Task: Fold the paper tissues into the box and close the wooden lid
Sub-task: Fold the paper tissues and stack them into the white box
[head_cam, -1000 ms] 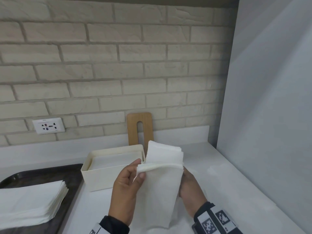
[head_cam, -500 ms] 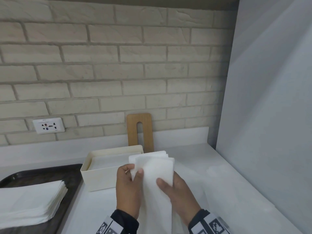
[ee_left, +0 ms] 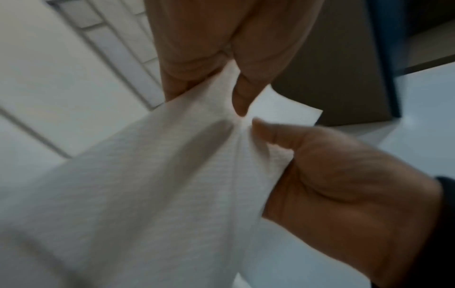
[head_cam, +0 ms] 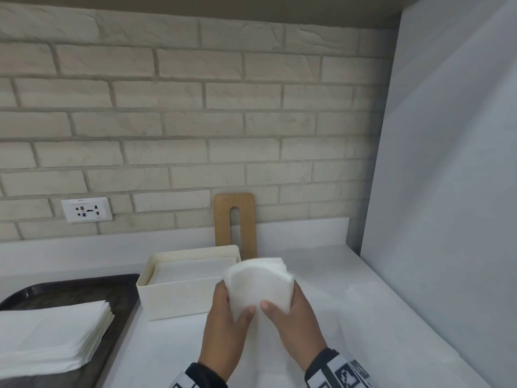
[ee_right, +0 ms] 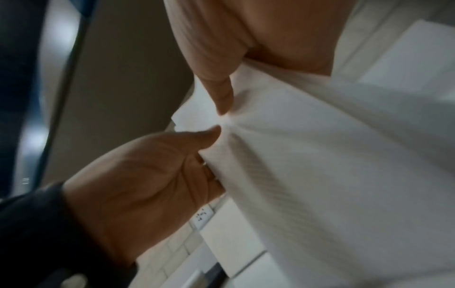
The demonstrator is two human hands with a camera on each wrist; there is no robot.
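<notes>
Two hands, left hand (head_cam: 223,326) and right hand (head_cam: 296,323), pinch folded paper tissues (head_cam: 260,284) at lower centre, beside the open box (head_cam: 173,298).

A folded wad of white tissues (head_cam: 258,284) stood upright low in the frame's centre, just right of the open cream box (head_cam: 179,292) holding flat tissues, while the slotted wooden lid (head_cam: 235,222) leaned upright behind it.
</notes>
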